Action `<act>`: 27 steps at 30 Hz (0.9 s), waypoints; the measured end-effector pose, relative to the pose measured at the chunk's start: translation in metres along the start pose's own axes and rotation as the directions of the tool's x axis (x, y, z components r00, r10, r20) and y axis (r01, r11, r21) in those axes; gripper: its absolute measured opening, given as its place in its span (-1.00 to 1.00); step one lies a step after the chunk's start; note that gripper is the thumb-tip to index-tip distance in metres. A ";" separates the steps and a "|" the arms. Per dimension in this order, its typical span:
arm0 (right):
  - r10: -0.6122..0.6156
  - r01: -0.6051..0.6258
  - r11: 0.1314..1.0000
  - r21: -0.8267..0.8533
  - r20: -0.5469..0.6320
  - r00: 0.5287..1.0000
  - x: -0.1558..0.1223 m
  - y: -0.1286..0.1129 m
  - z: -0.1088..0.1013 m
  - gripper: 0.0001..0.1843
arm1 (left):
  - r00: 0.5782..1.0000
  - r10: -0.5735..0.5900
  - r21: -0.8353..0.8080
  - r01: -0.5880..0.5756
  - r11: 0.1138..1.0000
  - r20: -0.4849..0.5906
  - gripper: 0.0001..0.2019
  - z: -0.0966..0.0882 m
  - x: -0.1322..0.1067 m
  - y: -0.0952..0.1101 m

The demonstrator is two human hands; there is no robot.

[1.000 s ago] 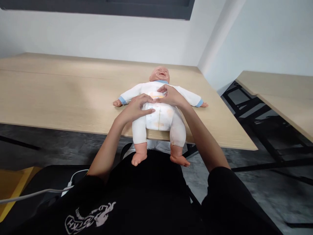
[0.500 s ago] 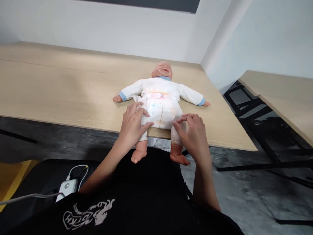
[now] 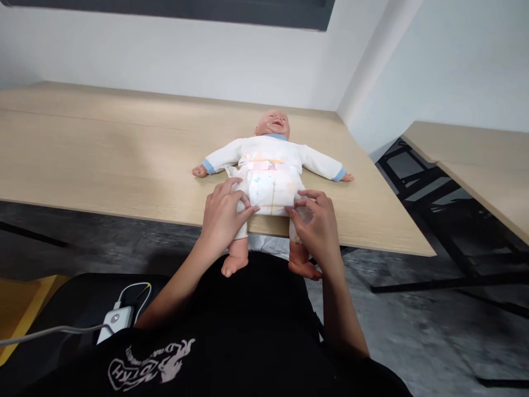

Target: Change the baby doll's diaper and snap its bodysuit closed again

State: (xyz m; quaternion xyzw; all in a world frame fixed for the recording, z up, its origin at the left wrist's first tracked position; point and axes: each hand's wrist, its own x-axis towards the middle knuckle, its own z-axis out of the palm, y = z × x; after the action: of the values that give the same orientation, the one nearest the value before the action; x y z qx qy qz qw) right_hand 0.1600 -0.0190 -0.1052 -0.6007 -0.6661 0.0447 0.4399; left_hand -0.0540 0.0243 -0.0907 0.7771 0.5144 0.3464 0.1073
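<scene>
A baby doll (image 3: 276, 124) in a white top with blue cuffs lies on its back, its feet hanging past the table's front edge. Around its hips is a white diaper (image 3: 273, 187), fastened at the front with a printed waist strip. My left hand (image 3: 223, 212) pinches the diaper's leg edge between thumb and forefinger, its other fingers resting along the doll's hip. On the opposite side, my right hand (image 3: 318, 220) has thumb and forefinger closed at the other leg edge, over the doll's thigh. The exact grip of both fingertips is partly hidden.
The wooden table (image 3: 124, 160) meets a white wall at the back. A second table (image 3: 487, 160) with black legs stands to the right. At lower left a white power bank (image 3: 115, 320) with cables lies on a black chair (image 3: 78, 298).
My right hand has moved left and inward, from the doll's outer thigh to the diaper's leg edge. My left hand has stayed almost in place. The view has tilted slightly up.
</scene>
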 end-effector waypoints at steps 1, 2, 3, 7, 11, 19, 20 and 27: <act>0.007 -0.007 1.000 0.012 -0.008 1.000 0.000 0.001 0.000 -0.88 | 1.000 -0.005 -0.003 0.005 1.000 -0.005 -0.79 0.000 -0.001 -0.001; 0.014 -0.014 1.000 0.018 -0.014 1.000 0.000 0.001 0.001 -0.87 | 1.000 -0.002 -0.009 0.002 1.000 -0.007 -0.80 0.001 -0.001 -0.002; 0.019 -0.019 1.000 0.019 -0.019 1.000 0.000 0.000 0.001 -0.87 | 1.000 0.011 -0.023 -0.012 1.000 -0.005 -0.81 0.001 -0.001 -0.003; 0.040 -0.039 0.999 0.005 -0.031 0.999 0.000 -0.002 0.001 -0.86 | 0.996 0.085 -0.174 -0.086 0.981 -0.012 -0.87 0.002 0.002 -0.008; 0.059 -0.059 0.998 0.001 -0.022 0.998 0.001 -0.001 0.000 -0.84 | 0.995 0.094 -0.283 -0.102 0.954 -0.041 -0.90 -0.001 0.006 -0.015; 0.017 -0.014 0.999 -0.032 0.106 0.994 -0.004 -0.002 -0.012 -0.90 | 0.992 0.079 -0.068 -0.073 0.995 0.099 -0.82 -0.008 0.001 -0.001; 0.028 -0.022 0.998 -0.060 0.104 0.994 -0.003 -0.004 -0.011 -0.91 | 0.992 0.070 -0.029 -0.068 0.997 0.102 -0.80 -0.007 0.000 0.002; 0.134 -0.132 0.985 -0.112 0.015 0.991 0.013 -0.005 0.000 -0.89 | 0.993 0.115 -0.218 -0.106 0.970 0.028 -0.87 0.003 0.005 -0.008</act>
State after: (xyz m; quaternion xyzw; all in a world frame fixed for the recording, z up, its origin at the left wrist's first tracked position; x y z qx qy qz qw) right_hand 0.1576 -0.0098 -0.0951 -0.6668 -0.6308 0.0436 0.3943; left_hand -0.0567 0.0327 -0.0954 0.7951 0.4275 0.3897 0.1820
